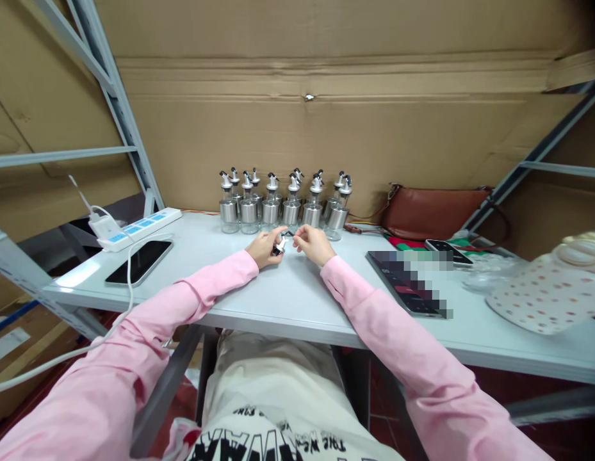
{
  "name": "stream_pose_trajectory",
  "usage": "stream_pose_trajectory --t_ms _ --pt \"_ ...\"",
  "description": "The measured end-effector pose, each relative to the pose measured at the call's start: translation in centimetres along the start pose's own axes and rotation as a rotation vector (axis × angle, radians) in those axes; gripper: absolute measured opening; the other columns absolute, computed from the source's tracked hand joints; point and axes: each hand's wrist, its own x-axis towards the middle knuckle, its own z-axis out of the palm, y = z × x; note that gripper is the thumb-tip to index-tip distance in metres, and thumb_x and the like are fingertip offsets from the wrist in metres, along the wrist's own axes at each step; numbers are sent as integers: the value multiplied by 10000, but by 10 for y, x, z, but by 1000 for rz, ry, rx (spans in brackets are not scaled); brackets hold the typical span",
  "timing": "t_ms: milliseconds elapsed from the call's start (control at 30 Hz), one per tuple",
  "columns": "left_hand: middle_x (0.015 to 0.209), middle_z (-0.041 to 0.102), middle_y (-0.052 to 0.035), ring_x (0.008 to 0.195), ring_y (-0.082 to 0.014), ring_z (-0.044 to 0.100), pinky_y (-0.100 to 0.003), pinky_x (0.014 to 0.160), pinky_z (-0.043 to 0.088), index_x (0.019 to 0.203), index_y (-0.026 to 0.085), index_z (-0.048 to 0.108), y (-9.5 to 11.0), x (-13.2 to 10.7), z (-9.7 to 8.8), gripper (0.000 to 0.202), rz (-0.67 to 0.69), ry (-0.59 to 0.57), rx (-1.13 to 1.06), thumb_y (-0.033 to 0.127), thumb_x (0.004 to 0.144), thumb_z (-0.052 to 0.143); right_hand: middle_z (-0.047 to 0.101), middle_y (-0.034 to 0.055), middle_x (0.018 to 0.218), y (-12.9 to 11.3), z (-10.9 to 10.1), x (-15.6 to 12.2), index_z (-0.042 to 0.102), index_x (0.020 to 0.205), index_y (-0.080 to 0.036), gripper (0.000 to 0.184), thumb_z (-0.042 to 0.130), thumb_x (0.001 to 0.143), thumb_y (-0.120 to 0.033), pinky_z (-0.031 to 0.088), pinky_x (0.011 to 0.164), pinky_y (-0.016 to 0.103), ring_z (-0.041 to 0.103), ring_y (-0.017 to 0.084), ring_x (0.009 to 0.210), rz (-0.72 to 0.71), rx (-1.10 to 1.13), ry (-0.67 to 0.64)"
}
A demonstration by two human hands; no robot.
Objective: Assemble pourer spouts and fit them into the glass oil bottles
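My left hand [264, 247] rests on the white table [297, 294] with its fingers curled round a small silver and black pourer cap [280, 244]. My right hand [312, 243] lies just right of it, fingers pinched together near the cap; what they hold, if anything, I cannot make out. Both arms wear pink sleeves. Right behind the hands stand several small glass bottles [282, 203] with steel bands and pourer spouts, in rows against the cardboard wall.
A white power strip [138, 227] with a charger and cable lies at the left, a dark phone [139, 261] in front of it. At the right are a brown bag [434, 211], a tablet [407, 282], another phone [448, 251] and a dotted cloth item [547, 294].
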Motion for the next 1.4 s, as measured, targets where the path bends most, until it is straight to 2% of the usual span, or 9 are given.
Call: stream_pose_trajectory --t_ms 167,333,500,667,900,1067,1267,1400 --pt "809 547 12 589 -86 515 -253 720 425 1251 147 262 0 1 0 657 37 -8 -31 158 662 552 641 2 623 -4 0 -4 447 716 -174 58 490 754 -165 444 605 211 595 91 514 -51 65 -4" --pt "825 558 9 614 -97 541 -297 802 411 1256 165 287 0 0 1 649 17 -4 21 184 669 564 634 -5 609 -1 3 -3 462 706 -171 59 519 719 -164 445 620 220 605 100 531 -91 48 -25" --pt "857 582 -14 669 -118 560 -277 783 422 1309 138 213 -3 0 2 737 12 -1 7 191 666 569 620 -18 587 2 4 -2 479 706 -169 79 556 688 -178 441 617 225 592 101 527 -106 53 -18" --pt "896 607 -65 783 -162 586 -296 787 420 1232 109 346 -6 2 3 609 47 -22 34 216 674 564 614 -19 588 3 4 -2 473 703 -168 104 572 680 -192 438 588 220 576 92 504 -106 106 -45" --pt "875 651 -34 765 -172 615 -403 930 282 1190 142 403 3 0 -4 549 -21 -23 176 291 683 550 599 -32 561 4 5 -1 479 725 -171 179 624 648 -241 440 554 221 575 99 493 -103 202 -78" --pt "801 675 -34 691 -180 604 -408 920 258 1185 116 400 5 0 -4 531 0 -29 261 298 701 519 591 -36 537 5 3 2 498 762 -170 289 685 583 -298 443 552 238 568 108 478 -78 332 -111" --pt "829 671 -55 740 -200 599 -402 868 286 1208 91 350 3 1 -1 541 12 -19 300 280 721 490 595 -31 542 2 0 3 524 778 -160 382 736 503 -318 449 561 255 552 105 473 -3 558 -181" --pt "877 653 -61 754 -194 586 -401 863 309 1217 95 319 3 1 0 543 29 -13 276 254 725 483 565 -32 572 -2 -1 -1 546 740 -154 327 712 561 -372 472 601 251 529 80 514 140 809 -309"
